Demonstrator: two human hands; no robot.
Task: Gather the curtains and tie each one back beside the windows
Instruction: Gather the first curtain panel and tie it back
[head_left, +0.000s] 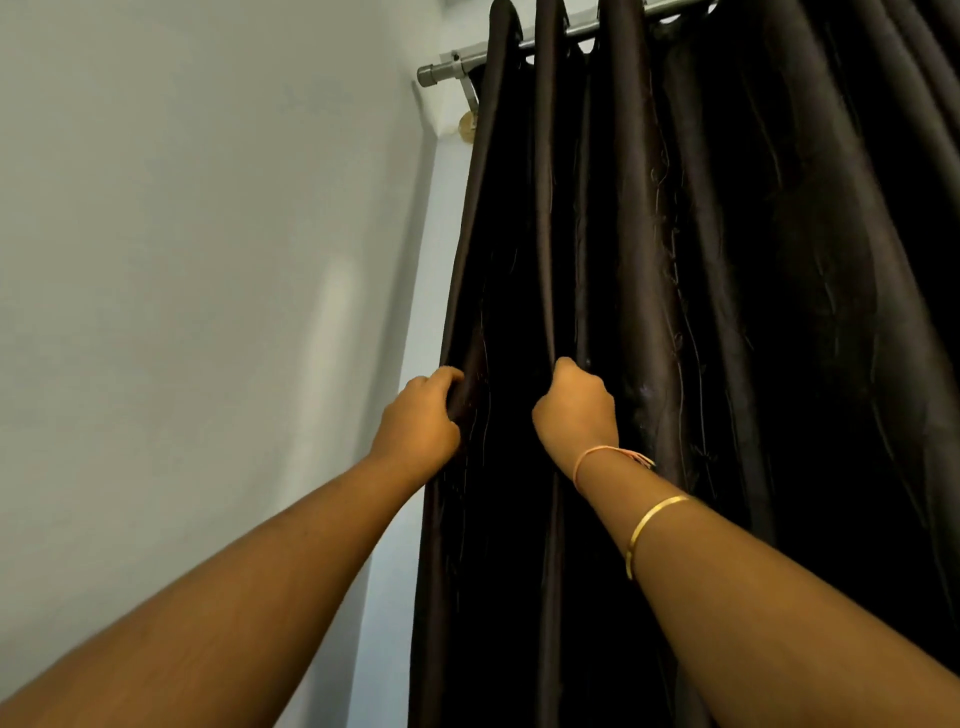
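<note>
Fingers (445, 377) of the left hand (418, 422) are curling round the outer edge fold of the dark brown satin curtain (727, 312) at mid-frame, while the right hand (574, 410) is gripping the next pleat inward, its fingertips tucked into the cloth and hidden. Holding two neighbouring folds is likely serving to bunch the fabric leftward before tying. No tie-back is showing. The curtain is hanging from a silver metal rod (451, 68) at the upper middle and filling the right half of the frame; a pale grey-blue wall (182, 260) is filling the left.
</note>
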